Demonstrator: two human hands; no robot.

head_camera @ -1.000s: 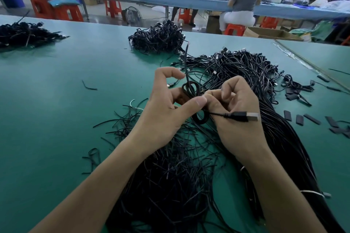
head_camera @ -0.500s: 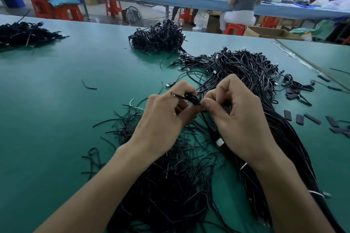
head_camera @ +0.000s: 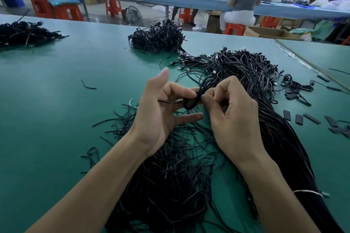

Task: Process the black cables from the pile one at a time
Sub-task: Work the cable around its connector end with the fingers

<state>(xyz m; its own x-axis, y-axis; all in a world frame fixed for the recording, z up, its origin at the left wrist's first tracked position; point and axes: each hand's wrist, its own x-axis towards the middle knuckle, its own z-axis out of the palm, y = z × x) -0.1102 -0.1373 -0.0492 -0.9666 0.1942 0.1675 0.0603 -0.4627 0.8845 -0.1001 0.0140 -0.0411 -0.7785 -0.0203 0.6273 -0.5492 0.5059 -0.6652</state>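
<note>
Green table (head_camera: pixel 56 111), centre frame: pinching coiled black cable (head_camera: pixel 190 103) with left hand (head_camera: pixel 159 113), gripping same cable with right hand (head_camera: pixel 234 121), beside pile (head_camera: pixel 246 68).

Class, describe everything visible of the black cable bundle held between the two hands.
The cable bundle is thin, black, rubbery-looking cord wound into a small coil, with strands rising from its top. A thin end sticks out towards the person's left. It is held above the green table, with the left hand curling fingers on it and the right hand pinching its right side.
</note>
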